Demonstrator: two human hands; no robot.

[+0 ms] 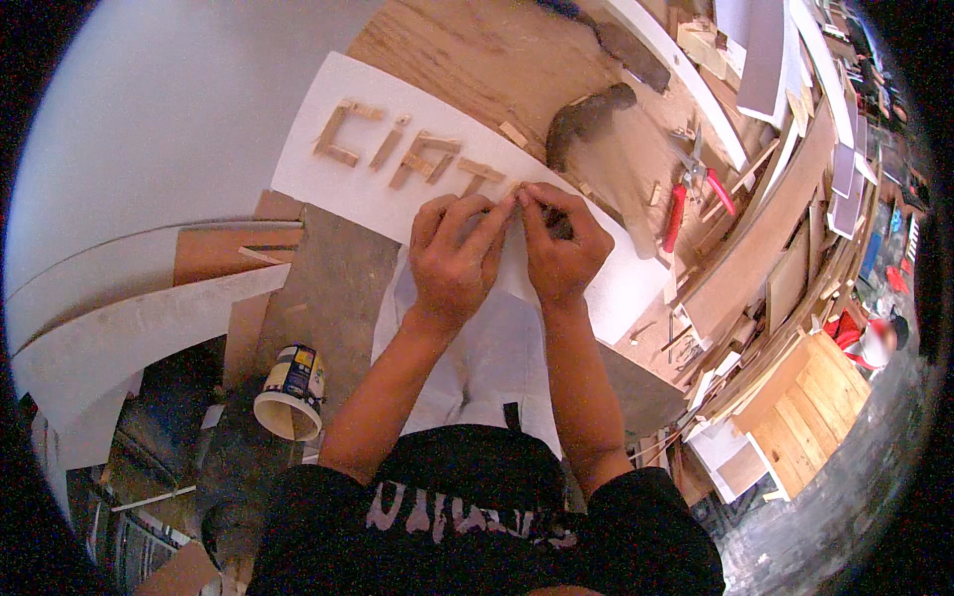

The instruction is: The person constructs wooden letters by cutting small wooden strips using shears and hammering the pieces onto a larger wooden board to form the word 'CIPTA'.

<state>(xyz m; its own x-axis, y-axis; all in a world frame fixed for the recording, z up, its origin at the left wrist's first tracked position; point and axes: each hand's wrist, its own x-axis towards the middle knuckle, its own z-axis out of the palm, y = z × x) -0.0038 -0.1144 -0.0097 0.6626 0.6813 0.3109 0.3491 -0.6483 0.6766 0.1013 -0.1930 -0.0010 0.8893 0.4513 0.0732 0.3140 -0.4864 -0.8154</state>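
A white board lies slanted in front of me, with short strips of light wood laid on it in a row of letter shapes. My left hand and my right hand meet at the right end of that row. The thumb and fingers of each are pinched together, fingertips nearly touching, around what looks like a small wood strip. The fingers mostly cover it, so its full shape is hidden. A finished-looking strip shape sits just left of my left fingertips.
Red-handled snips lie to the right among wood scraps. Behind the board is a wooden surface with a dark curved piece. A paint tub stands at lower left. Stacked offcuts and a wooden box occupy the right.
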